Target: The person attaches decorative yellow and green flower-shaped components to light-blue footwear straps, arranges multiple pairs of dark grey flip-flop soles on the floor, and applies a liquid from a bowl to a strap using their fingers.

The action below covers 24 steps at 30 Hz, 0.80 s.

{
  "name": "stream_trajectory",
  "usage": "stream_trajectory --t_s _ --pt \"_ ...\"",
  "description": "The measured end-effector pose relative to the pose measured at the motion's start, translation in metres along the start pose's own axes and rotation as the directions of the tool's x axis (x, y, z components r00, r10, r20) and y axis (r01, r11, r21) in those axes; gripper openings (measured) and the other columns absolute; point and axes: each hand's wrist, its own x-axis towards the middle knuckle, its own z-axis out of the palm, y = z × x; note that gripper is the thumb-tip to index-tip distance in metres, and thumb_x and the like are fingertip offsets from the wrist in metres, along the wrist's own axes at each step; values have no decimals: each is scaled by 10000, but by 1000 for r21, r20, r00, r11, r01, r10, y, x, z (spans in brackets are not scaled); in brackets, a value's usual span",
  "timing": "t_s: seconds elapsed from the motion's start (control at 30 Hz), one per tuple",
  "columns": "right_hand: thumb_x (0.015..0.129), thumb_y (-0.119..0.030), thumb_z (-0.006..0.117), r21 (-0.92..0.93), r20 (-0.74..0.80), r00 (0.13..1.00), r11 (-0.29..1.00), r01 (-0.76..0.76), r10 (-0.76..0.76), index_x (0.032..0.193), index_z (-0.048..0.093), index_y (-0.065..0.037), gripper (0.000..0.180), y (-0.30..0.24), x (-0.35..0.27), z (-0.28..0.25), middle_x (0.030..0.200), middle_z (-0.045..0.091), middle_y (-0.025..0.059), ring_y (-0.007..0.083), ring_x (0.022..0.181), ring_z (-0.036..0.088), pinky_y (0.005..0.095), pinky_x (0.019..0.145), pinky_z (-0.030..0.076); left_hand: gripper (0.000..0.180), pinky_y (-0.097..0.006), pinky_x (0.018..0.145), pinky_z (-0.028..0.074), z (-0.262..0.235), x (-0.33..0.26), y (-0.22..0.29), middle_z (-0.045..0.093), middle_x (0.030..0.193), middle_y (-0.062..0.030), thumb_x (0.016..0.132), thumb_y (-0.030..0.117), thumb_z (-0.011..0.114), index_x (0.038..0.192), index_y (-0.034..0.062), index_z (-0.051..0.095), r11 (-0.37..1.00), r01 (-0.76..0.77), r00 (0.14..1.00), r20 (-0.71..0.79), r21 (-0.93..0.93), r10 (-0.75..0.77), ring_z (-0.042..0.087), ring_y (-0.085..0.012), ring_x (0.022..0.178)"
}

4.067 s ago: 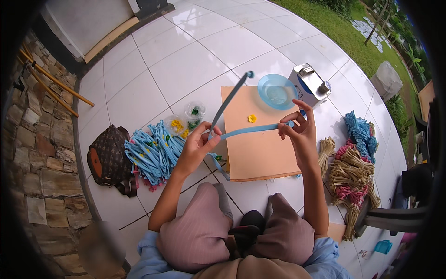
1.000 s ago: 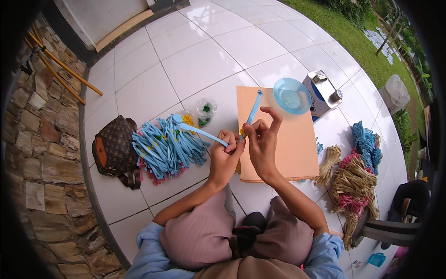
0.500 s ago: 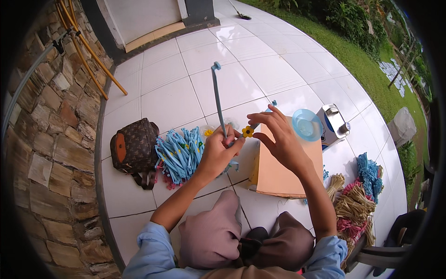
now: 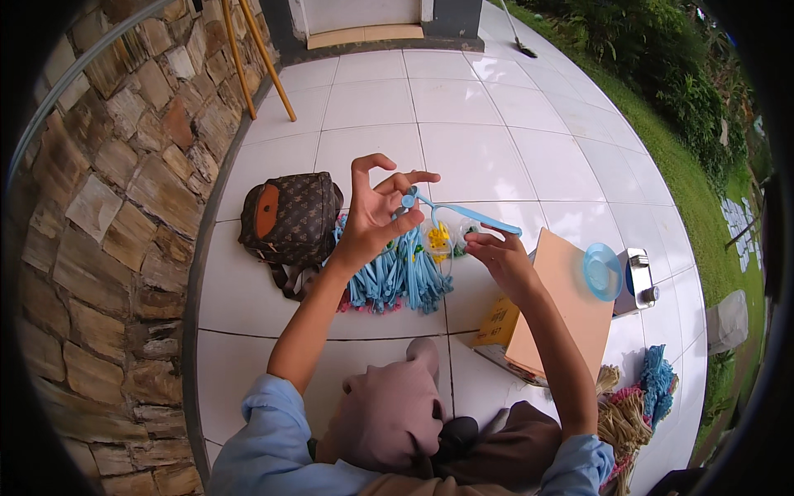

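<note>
A light blue strap [image 4: 465, 215] runs slantwise between my hands, with a small round blue piece at its left end. My left hand [image 4: 372, 219] pinches that end between thumb and fingers, the other fingers raised and bent. At the strap's right end, my right hand [image 4: 509, 264] is closed on it, with its fingertips partly hiding how it is gripped. Beneath my hands on the tiles lies a pile of similar light blue straps [image 4: 393, 274]. Beside the pile, a clear plastic bag [image 4: 439, 238] holds small yellow pieces.
A brown patterned backpack [image 4: 294, 217] sits left of the pile. To the right stands a cardboard box [image 4: 565, 302] bearing a blue plastic bowl [image 4: 602, 271], with a metal-topped can [image 4: 637, 277] behind. Bundles of beige cords [image 4: 624, 426] and blue ones [image 4: 657, 384] lie at lower right.
The strap stood upright from my left hand; now it stretches across to my right hand. The yellow flower on it no longer shows. My right fingers have closed, and the whole view has shifted.
</note>
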Motion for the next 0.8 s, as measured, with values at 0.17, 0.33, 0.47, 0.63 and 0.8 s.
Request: stream_trajectory --t_s 0.17,0.33,0.47,0.63,0.8 --pt "811 38 395 519 -326 876 842 -149 356 1306 213 7 529 53 -5 12 1254 346 192 235 1147 392 331 1000 331 281 -295 724 471 -24 -14 -28 412 890 -39 910 113 456 1122 145 275 987 140 939 -304 -81 -159 595 -240 878" --pt "885 -185 494 -98 -174 981 993 68 -85 1292 217 -41 513 100 32 69 1314 322 177 274 1216 347 359 1014 277 180 -242 649 441 -35 -51 -95 408 897 -40 933 102 360 1113 105 374 823 505 847 -333 259 -415 565 -119 808" --pt "806 -57 495 14 -258 953 987 -162 160 1329 185 -52 608 132 78 79 1336 311 188 261 1237 323 339 996 278 258 -348 711 473 -57 -55 -150 484 918 -128 883 45 392 1128 122 412 590 491 862 -263 641 -432 567 -259 798" --pt "738 -47 487 36 -145 864 875 -483 483 1368 200 -46 692 116 98 66 1334 305 231 297 1246 292 366 1005 237 352 -426 753 453 -86 -59 -172 492 951 -157 803 5 469 1134 123 460 66 144 852 -89 987 -516 493 -326 936" --pt "794 -62 497 -435 68 984 892 -121 167 1190 461 -20 400 54 91 -7 1195 465 171 241 1005 531 288 827 428 245 -383 734 446 -20 -7 -164 545 927 -140 781 18 531 1016 79 498 41 77 905 -53 996 -423 538 -315 880"
